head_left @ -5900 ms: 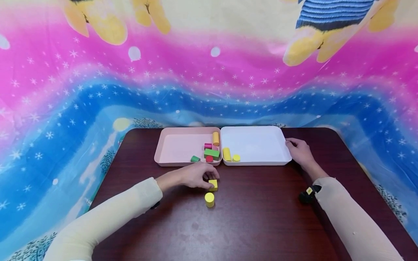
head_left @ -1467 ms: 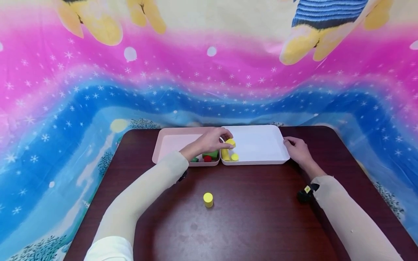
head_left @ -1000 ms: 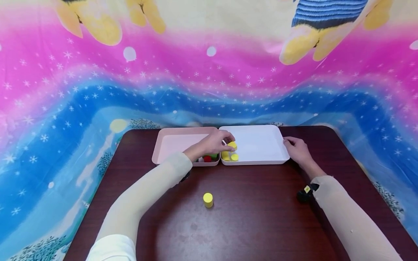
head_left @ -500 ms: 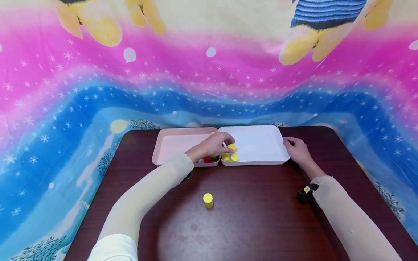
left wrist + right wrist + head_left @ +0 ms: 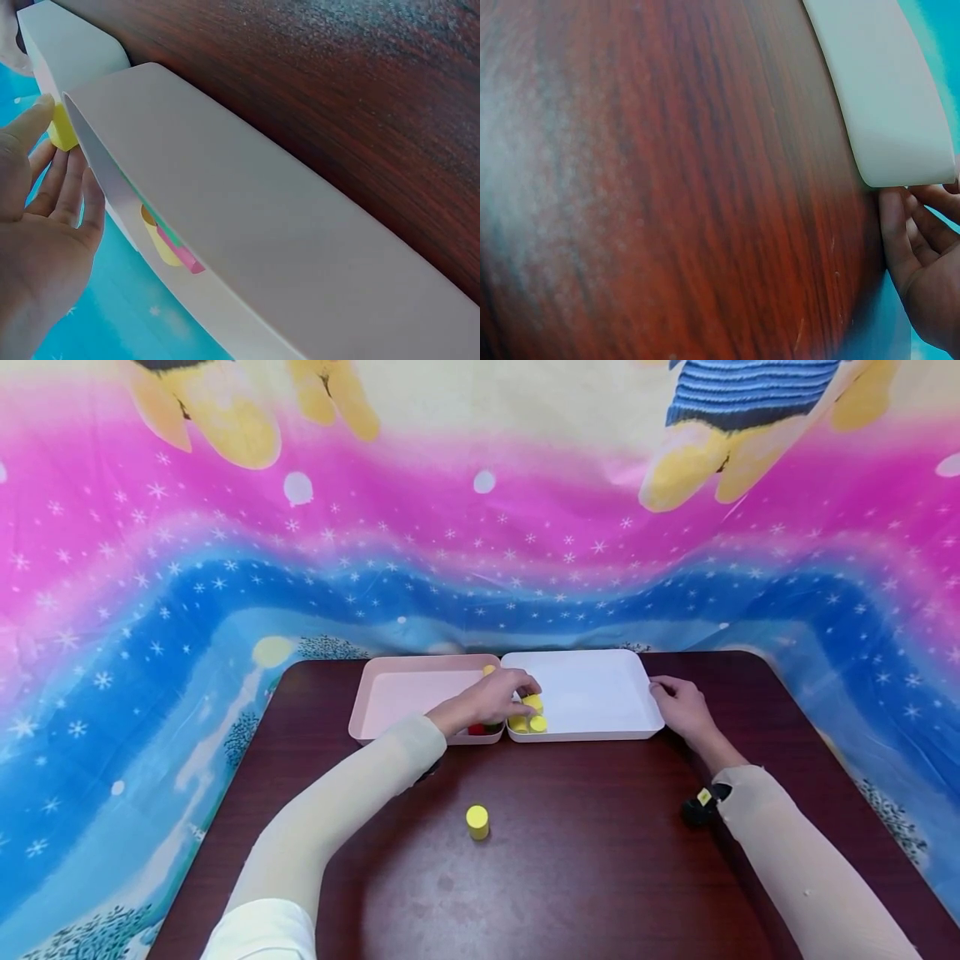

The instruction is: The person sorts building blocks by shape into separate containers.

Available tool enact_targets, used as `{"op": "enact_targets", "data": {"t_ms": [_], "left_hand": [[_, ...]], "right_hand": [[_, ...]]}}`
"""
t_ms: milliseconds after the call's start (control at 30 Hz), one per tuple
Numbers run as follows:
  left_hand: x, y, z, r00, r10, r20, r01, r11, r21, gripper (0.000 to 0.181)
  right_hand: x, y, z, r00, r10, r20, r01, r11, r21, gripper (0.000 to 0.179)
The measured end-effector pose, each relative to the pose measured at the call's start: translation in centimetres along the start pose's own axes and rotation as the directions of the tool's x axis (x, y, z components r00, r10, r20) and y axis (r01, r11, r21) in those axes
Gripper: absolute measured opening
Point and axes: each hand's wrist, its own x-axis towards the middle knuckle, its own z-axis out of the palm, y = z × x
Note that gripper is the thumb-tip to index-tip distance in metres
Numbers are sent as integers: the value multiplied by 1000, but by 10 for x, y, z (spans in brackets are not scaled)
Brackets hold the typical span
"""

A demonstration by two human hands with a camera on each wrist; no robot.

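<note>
My left hand (image 5: 498, 693) reaches over the inner corner of the pink tray (image 5: 390, 664). Between thumb and fingers it pinches a yellow block (image 5: 62, 129), low inside the left end of the white tray (image 5: 592, 693). Right beside that block are a yellow cylinder (image 5: 518, 723) lying down and a short yellow disc-like block (image 5: 537, 724). At the white tray's far right end, my right hand (image 5: 684, 706) holds the rim with thumb and fingers; the right wrist view shows its fingertips at the tray's corner. A yellow cylinder (image 5: 477, 822) stands upright on the table.
The pink tray holds several coloured blocks, partly hidden by my left hand; a red block (image 5: 476, 728) and a pink block (image 5: 184, 259) show. Both trays stand side by side at the back of the dark wooden table (image 5: 585, 827), before a printed cloth (image 5: 480, 560).
My left hand has picked up the yellow block from the table and carried it into the white tray, lowering it slightly in the last second. My right hand stays at the tray's right end.
</note>
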Motion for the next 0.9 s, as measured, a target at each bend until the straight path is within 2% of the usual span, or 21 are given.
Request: {"op": "enact_targets", "data": {"t_ms": [200,400,600,767,900], "left_hand": [[-3,0,-3,1000,-12,-5,12,1000,-26,48],[-10,-3,-16,999,-9,-48,5,996,-86,47],[-22,-5,-31,996,-11,-93,-4,987,-161,47],[-34,-8,-37,996,-35,-82,18,979,-202,52],[-42,-11,-39,996,-29,-80,9,969,-248,55]], "right_hand": [[-2,-1,0,1000,3,2,-3,1000,-6,61],[-1,-2,-1,1000,12,-2,-12,1000,-18,62],[1,-1,-2,1000,14,-3,-14,1000,-18,62],[2,-1,0,1000,13,-3,-13,1000,-16,62],[1,-2,0,1000,13,-3,-13,1000,-17,63]]}}
